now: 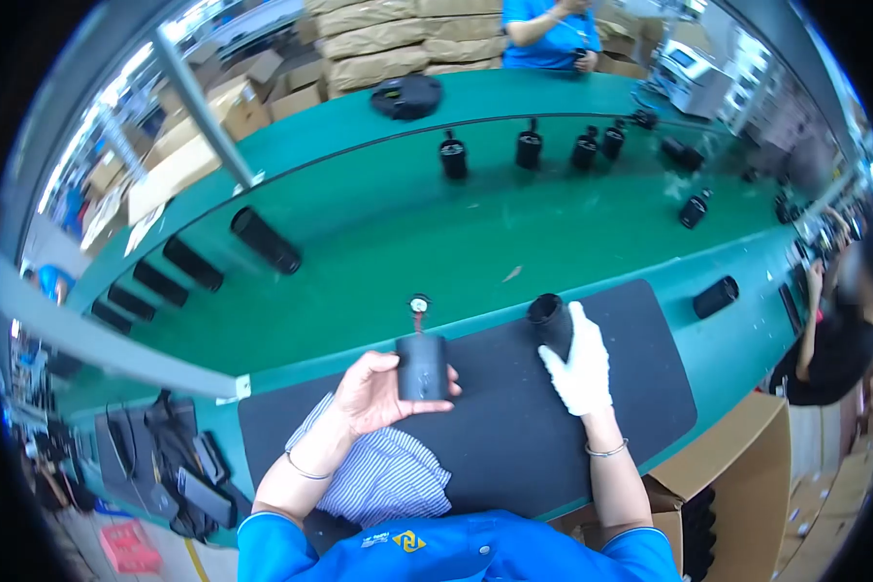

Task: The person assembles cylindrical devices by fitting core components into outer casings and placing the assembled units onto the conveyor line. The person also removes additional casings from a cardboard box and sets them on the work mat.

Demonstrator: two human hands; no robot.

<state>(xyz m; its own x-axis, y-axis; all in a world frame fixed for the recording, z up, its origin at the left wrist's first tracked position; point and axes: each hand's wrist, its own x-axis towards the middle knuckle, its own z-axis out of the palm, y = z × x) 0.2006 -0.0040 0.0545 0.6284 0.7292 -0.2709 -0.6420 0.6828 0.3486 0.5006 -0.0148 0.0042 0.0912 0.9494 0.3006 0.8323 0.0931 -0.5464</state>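
My bare left hand [373, 393] holds a dark grey cylindrical housing [423, 367], fingers wrapped behind it. From its top, a red wire runs to a small round part [418, 306] with a pale centre. In a white glove, my right hand [582, 367] grips a black open-ended tube [550, 320] over the black mat [495, 456]. The two pieces are apart. Beneath my left forearm lies a blue-and-white striped cloth [388, 475].
Along the green belt [388, 242] stand or lie several black cylinders [265, 240]. Another black tube [716, 297] lies right of the mat. An open cardboard box [737, 466] is at lower right; a bag [179, 456] lies left. People [543, 34] are across and to the right.
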